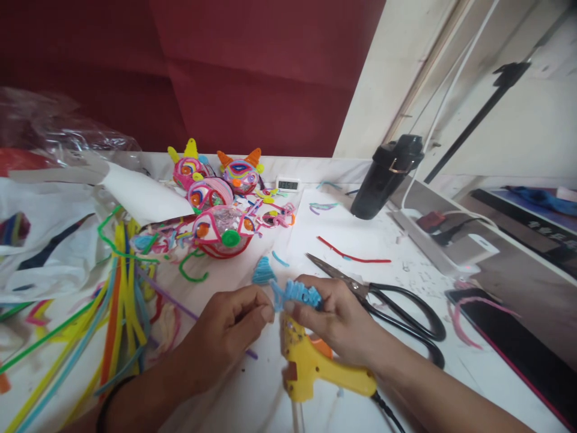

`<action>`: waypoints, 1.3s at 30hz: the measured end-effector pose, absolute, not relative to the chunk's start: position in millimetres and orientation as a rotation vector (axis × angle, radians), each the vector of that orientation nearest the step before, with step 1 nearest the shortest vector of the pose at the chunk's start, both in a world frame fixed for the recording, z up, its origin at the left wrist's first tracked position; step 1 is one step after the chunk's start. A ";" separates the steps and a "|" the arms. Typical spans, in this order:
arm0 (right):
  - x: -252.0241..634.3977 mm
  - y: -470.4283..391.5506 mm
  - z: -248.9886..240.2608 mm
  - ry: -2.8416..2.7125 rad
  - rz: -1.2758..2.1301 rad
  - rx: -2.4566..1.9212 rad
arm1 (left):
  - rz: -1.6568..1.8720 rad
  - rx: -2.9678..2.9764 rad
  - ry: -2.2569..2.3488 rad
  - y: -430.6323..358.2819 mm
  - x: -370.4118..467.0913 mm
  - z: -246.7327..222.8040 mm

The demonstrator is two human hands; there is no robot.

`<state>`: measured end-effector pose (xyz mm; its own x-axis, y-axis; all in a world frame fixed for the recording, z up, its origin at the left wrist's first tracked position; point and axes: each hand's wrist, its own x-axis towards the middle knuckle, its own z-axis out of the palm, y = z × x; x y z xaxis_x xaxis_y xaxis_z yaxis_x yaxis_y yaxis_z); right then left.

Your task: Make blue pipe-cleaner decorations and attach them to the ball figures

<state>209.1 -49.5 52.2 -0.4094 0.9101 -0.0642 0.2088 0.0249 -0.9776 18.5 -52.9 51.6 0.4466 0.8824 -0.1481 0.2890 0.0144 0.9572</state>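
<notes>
My right hand (331, 310) is closed around a coiled piece of blue pipe cleaner (303, 293), pinching it between thumb and fingers. Close by on the left, my left hand (238, 316) has its thumb and fingers pressed together beside the loose end of that piece; what they pinch, if anything, is too small to tell. Under the hands lies a yellow glue gun (311, 367) with an orange trigger. Just beyond them rests a flat blue pipe-cleaner piece (263, 270), with a short blue strip (280, 259) near it.
Large black-handled scissors (383, 294) lie to the right, with a red pipe cleaner (354, 254) behind. Several colourful animal-faced ornaments (225, 225) stand at the back. A bundle of pipe cleaners (119, 300) lies left. A black bottle (385, 177) and a phone (509, 355) are right.
</notes>
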 end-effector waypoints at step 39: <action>210.0 -49.8 48.5 -2.088 0.524 -0.883 | 0.883 2.266 1.184 -48.4 20.7 43.7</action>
